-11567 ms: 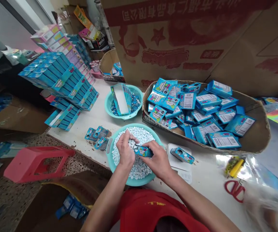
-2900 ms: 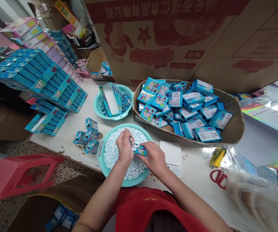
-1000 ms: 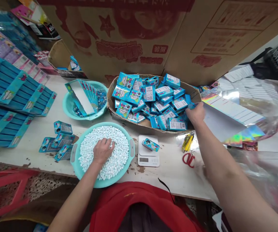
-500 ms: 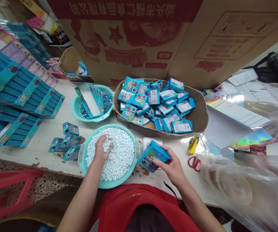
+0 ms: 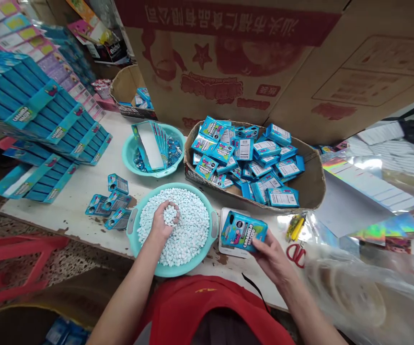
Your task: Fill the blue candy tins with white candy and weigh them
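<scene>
My left hand [image 5: 163,224] is in a mint-green basin [image 5: 132,225] full of small, pale candies [image 5: 185,239]. Its fingers curl around a heap of these candies. On the right, my right hand [image 5: 273,256] grips a blue candy box [image 5: 241,232] by its right end, thumb on the printed face. The box is tilted over a flat white device [image 5: 224,250], perhaps a small scale, and covers most of it. I cannot tell whether they touch. Several small blue boxes [image 5: 118,201] with round holes in their ends lie left of the basin.
Behind the basin, a cut-down carton [image 5: 313,187] holds many blue boxes. A second basin [image 5: 128,160] contains flat blue cartons and small wrapped pieces. Stacked blue display boxes [image 5: 56,124] stand left. Red scissors [image 5: 295,255], a yellow cutter [image 5: 298,229] and plastic-wrapped rolls [image 5: 350,292] lie right.
The view has shifted, so most things sit further right. My right hand has turned the box so its printed front faces up, over the white device. My left hand still holds candies in the basin.
</scene>
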The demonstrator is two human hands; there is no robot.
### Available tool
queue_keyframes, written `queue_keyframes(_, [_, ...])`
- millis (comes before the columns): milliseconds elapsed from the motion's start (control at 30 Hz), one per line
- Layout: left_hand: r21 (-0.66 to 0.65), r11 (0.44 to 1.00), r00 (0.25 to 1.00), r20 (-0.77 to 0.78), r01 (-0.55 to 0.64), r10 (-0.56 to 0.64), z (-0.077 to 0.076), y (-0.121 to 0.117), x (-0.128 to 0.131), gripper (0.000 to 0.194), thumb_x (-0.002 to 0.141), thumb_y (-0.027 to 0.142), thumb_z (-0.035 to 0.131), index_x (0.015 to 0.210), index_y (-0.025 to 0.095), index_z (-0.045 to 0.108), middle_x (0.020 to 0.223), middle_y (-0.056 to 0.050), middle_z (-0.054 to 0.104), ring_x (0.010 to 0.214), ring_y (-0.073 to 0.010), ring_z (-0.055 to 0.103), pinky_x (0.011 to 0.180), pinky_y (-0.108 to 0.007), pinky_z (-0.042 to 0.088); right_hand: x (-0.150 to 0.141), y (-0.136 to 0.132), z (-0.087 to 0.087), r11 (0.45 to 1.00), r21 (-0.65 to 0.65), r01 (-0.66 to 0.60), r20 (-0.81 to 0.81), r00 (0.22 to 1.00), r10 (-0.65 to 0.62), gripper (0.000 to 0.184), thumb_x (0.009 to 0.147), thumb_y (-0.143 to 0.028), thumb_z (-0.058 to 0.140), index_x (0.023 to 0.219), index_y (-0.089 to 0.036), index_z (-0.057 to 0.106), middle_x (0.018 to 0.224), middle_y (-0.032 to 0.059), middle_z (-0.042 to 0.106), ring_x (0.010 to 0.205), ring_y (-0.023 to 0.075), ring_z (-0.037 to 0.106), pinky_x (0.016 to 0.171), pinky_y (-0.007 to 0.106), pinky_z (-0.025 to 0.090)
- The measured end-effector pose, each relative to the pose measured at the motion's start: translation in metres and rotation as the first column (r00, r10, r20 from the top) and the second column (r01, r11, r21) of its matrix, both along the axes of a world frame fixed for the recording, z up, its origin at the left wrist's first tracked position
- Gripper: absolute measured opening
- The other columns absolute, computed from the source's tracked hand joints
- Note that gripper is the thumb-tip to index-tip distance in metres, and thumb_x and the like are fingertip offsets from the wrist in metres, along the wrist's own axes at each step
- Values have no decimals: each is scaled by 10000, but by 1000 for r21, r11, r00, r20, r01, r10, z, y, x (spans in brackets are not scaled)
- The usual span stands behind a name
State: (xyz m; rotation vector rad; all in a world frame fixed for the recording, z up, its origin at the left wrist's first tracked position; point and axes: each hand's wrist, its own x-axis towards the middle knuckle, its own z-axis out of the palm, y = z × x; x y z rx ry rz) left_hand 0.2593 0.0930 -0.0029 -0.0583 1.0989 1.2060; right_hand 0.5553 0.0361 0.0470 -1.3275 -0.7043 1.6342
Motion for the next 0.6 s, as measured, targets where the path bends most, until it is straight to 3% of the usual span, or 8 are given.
queue_keyframes(100, [-47, 999, 1000, 10, 21, -20, 1, 1, 7, 216, 713, 304, 611, 694, 188, 429, 582, 33, 493, 427, -76, 477, 333, -144, 256, -15, -4, -8, 1000, 7, -25, -82, 996, 26, 502, 613, -430, 766, 1033, -256, 553, 979, 54, 685, 854, 251, 651, 713, 413, 540])
queue_keyframes(267, [-107, 992, 998, 15, 63, -62, 10, -2, 14, 252, 686, 319, 651, 702, 193, 434, 554, 48, 480, 383, -69, 436, 314, -143, 215, -50, 8, -17, 988, -15, -153, -148, 978, 149, 574, 551, -278, 840, 1042, -273, 543, 964, 0, 683, 827, 199, 647, 733, 330, 518])
queue_keyframes(433, [-56, 998, 998, -65, -32, 28, 14, -4, 22, 267, 666, 340, 672, 690, 184, 457, 545, 40, 500, 392, -73, 446, 347, -160, 261, -84, 22, -27, 927, -29, -373, -297, 889, 348, 631, 648, -440, 771, 1205, -284, 520, 1171, 47, 633, 1030, 249, 620, 867, 398, 498])
queue_keyframes(500, [-96, 992, 996, -47, -81, 76, 14, -4, 26, 296, 654, 365, 678, 664, 185, 443, 540, 36, 507, 410, -88, 468, 391, -187, 334, -99, 23, -34, 903, -10, -430, -215, 883, 418, 623, 723, -512, 684, 1271, -295, 483, 1223, 58, 604, 1090, 267, 593, 893, 435, 491])
queue_keyframes(600, [-159, 980, 993, -20, -122, 120, 17, -5, 32, 302, 641, 371, 666, 641, 193, 422, 530, 31, 508, 441, -117, 501, 474, -237, 412, -123, 18, -44, 886, 149, -439, 203, 891, 407, 571, 836, -560, 510, 1336, -291, 442, 1367, 76, 475, 1282, 271, 430, 1030, 467, 389])
